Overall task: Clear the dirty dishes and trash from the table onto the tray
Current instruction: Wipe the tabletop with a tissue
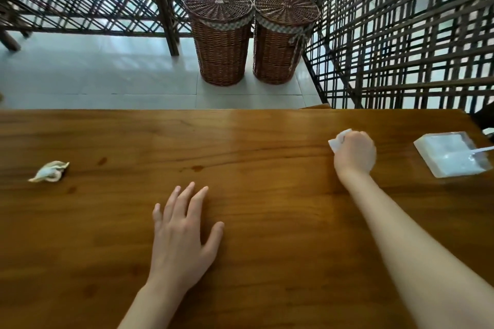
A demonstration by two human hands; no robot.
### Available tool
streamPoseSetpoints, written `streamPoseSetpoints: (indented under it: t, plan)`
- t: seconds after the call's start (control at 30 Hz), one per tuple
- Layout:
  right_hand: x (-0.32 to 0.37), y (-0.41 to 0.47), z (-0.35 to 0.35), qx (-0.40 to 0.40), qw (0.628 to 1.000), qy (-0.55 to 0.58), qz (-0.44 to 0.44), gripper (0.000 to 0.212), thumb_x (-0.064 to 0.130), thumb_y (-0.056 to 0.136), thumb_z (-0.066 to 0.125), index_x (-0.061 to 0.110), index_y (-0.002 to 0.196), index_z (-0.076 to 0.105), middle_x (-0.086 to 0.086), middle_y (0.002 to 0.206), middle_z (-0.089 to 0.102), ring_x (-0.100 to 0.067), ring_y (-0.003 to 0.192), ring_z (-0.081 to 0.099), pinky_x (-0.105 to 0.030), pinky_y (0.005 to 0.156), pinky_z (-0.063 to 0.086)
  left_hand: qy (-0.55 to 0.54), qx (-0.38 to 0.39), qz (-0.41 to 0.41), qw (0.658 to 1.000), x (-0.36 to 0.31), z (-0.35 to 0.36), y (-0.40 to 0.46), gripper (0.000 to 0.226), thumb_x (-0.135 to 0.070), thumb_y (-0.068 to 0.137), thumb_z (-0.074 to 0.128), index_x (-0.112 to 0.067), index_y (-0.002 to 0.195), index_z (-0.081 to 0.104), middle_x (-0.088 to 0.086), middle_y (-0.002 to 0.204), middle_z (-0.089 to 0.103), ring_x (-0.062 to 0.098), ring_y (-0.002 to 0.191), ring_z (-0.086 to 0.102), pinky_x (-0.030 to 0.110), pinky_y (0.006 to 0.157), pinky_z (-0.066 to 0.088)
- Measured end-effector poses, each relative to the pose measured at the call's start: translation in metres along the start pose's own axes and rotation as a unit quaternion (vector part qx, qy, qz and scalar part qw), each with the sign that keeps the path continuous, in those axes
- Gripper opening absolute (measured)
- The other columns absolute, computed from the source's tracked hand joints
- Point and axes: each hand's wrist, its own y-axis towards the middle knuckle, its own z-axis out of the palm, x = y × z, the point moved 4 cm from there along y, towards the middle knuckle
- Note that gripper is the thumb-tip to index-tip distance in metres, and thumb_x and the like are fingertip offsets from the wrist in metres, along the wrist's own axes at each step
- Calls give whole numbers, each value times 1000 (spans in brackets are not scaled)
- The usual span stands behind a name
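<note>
Clearing trash from the table [267, 262], with no tray in view.

The wooden table serves as the landmark. On the floor beyond its far edge stand two lidded wicker baskets [251, 37]. Toward its right end a clear square container [451, 153] rests with a white utensil handle in it. Near its middle the left hand [184, 235] lies flat, fingers spread and holding nothing. To the right of middle the right hand [354, 153] is fisted around a white crumpled napkin [338, 140], just above or on the surface. At its left end lies a second soiled wad of paper [49, 171]. The step in hand appears to be gathering napkins; next, the held napkin must travel to the unseen tray.
</note>
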Motion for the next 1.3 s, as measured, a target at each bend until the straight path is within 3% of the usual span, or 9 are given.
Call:
streamPoseSetpoints:
  t: [0.17, 0.33, 0.5, 0.6, 0.77, 0.9, 1.1, 1.3]
  plan:
    - [107, -52, 27, 58, 988, 68, -128, 21, -8, 86, 43, 1, 91, 61, -15, 93, 56, -30, 88, 53, -31, 64, 39, 8, -18, -29, 999, 24, -15, -12, 61, -47, 84, 58, -25, 139, 42, 1, 148, 38, 22, 141, 24, 51, 113, 13]
    - [188, -122, 45, 127, 962, 99, -222, 23, -8, 84, 44, 6, 93, 60, -10, 94, 55, -26, 91, 51, -26, 66, 33, 13, -30, -54, 998, 46, -29, -24, 62, -46, 83, 60, -26, 139, 43, 2, 146, 40, 23, 140, 27, 51, 112, 15]
    - [229, -162, 50, 161, 944, 146, -246, 21, 1, 86, 57, 8, 102, 68, -8, 96, 61, -22, 91, 56, -22, 70, 42, 13, -43, -76, 996, 62, -40, -36, 63, -45, 81, 64, -25, 138, 44, 2, 146, 41, 23, 140, 29, 51, 111, 14]
    - [242, -179, 49, 167, 926, 142, -308, 24, -1, 87, 55, 8, 104, 68, -7, 97, 59, -22, 92, 54, -28, 74, 48, 15, -52, -91, 994, 69, -43, -42, 64, -45, 81, 64, -24, 138, 44, 3, 147, 40, 24, 140, 29, 51, 111, 13]
    - [225, -190, 41, 154, 904, 109, -384, 13, 12, 89, 56, 5, 86, 66, -7, 88, 58, -23, 89, 52, -32, 70, 48, 12, -65, -115, 991, 65, -43, -56, 63, -47, 83, 60, -24, 139, 42, 1, 149, 37, 22, 141, 26, 48, 112, 10]
    - [200, -182, 37, 128, 925, 85, -347, 14, 10, 91, 53, 7, 88, 67, -6, 94, 59, -22, 92, 48, -29, 71, 45, 17, -69, -135, 988, 61, -43, -67, 63, -52, 85, 55, -27, 141, 39, -1, 150, 34, 20, 142, 22, 46, 113, 8]
    - [185, -181, 30, 109, 946, 81, -296, 16, -3, 89, 48, 5, 93, 61, -10, 94, 61, -24, 87, 54, -25, 63, 34, 5, -102, -179, 978, 75, -55, -83, 63, -51, 85, 54, -26, 141, 39, -1, 151, 33, 20, 142, 21, 49, 114, 9]
    - [198, -173, 36, 101, 963, 44, -246, 16, 7, 92, 52, 1, 98, 66, -12, 94, 59, -26, 87, 57, -29, 68, 45, 2, -88, -170, 982, 102, -60, -89, 65, -53, 86, 51, -28, 143, 33, -4, 153, 28, 16, 144, 14, 45, 114, 5]
